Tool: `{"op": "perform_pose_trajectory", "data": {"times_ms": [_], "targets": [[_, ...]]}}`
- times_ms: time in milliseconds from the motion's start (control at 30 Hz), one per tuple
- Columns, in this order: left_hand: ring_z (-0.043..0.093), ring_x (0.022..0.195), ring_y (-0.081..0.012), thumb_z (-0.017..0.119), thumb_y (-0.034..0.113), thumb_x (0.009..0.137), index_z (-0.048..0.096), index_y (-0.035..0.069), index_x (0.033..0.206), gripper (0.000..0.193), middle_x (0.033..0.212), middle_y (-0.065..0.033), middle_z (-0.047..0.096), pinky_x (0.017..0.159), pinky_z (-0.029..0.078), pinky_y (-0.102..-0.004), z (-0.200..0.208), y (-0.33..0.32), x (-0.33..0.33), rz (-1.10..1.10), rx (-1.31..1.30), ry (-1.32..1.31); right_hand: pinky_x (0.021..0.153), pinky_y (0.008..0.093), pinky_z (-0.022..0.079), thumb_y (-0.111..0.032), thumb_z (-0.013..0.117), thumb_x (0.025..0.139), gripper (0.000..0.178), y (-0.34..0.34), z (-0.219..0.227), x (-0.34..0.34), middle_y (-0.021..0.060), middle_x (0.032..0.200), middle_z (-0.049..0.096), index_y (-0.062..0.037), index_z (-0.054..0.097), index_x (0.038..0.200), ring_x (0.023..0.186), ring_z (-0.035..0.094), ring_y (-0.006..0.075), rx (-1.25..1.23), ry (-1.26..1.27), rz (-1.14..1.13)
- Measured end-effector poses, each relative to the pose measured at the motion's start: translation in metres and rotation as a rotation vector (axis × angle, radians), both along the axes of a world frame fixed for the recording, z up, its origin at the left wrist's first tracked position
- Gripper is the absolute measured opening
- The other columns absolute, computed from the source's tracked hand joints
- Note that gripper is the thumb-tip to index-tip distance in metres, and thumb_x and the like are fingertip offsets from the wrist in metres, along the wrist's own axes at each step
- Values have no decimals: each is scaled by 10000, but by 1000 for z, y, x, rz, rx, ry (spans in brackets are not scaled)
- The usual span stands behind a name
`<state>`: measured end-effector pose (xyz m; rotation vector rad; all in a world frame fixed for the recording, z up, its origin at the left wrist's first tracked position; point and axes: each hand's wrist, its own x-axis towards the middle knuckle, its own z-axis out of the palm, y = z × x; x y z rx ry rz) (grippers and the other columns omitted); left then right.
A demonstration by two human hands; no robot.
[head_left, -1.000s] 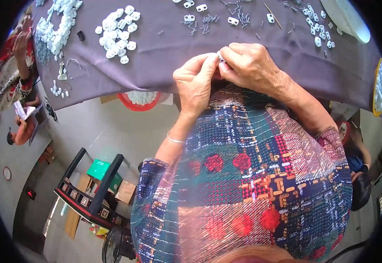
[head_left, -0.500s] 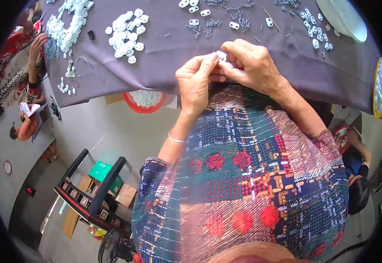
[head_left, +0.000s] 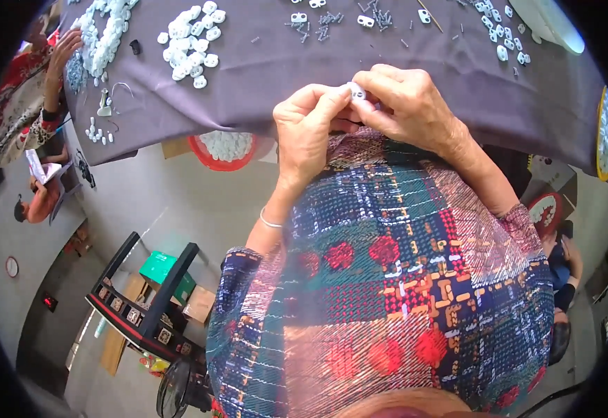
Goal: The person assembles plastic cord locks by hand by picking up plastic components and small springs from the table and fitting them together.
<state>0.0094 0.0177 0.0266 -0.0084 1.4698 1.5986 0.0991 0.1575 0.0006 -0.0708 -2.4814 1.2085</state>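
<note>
Close to my body, over the near edge of the dark cloth, both hands meet at a small white two-holed plastic piece (head_left: 357,91). My left hand (head_left: 305,129) is closed, pinching it between thumb and fingers. From the other side the fingers of my right hand (head_left: 415,108) are bent in and closed on the same piece; whether they hold anything more is hidden. Beyond my hands lie small grey springs (head_left: 329,28) among a few similar white pieces (head_left: 366,21). A heap of white pieces (head_left: 191,45) sits farther left, with a scattered group (head_left: 502,33) to the right.
A thin stick (head_left: 435,21) and a white bowl (head_left: 551,26) are at the far right. Red basin (head_left: 224,166) and yellow-rimmed tray (head_left: 603,157) hold white pieces near the cloth's edge. At left, another person's hand (head_left: 63,52) is beside a large white pile (head_left: 109,43).
The view has shifted slightly, so the things on the cloth appear higher and farther left. Both hands still hold the white piece, which looks a little turned.
</note>
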Motion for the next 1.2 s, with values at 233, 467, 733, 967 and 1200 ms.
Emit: {"op": "perform_pose_trajectory", "data": {"times_ms": [233, 467, 733, 967, 1200], "targets": [[589, 577, -119, 595, 81, 838, 610, -36, 795, 126, 686, -95, 629, 558, 499, -224, 3, -5, 3, 9, 4, -2, 475, 309, 446, -24, 625, 707, 92, -2, -1, 1, 81, 602, 519, -8, 562, 773, 532, 550, 222, -3, 38, 53], [588, 577, -120, 588, 58, 836, 614, -43, 785, 117, 678, -103, 628, 557, 495, -224, 1, -6, 6, 55, 39, -32, 458, 310, 426, -20, 627, 684, 101, -3, -1, 0, 81, 586, 504, -14, 545, 742, 510, 534, 218, -74, 62, 95], [586, 577, -118, 591, 52, 831, 615, -46, 792, 109, 674, -96, 623, 555, 496, -228, 5, -4, 6, 81, 32, -72, 459, 319, 427, -21, 625, 681, 100, -3, -3, 0, 83, 593, 517, -12, 552, 749, 515, 543, 226, -139, 57, 95], [578, 572, -106, 594, 63, 833, 613, -31, 789, 106, 680, -79, 620, 543, 484, -217, 3, -7, 0, 63, 25, -50, 468, 322, 433, -23, 623, 687, 107, -3, -1, -5, 95, 612, 522, -8, 556, 770, 529, 549, 240, -129, 43, 124], [536, 577, -51, 635, 77, 821, 615, -9, 807, 90, 684, -19, 607, 528, 435, -173, 0, -2, -9, 141, -58, 255, 460, 275, 422, -28, 663, 690, 225, -2, 12, -7, 71, 636, 529, 3, 579, 896, 489, 521, 170, -183, -24, 51]]}}
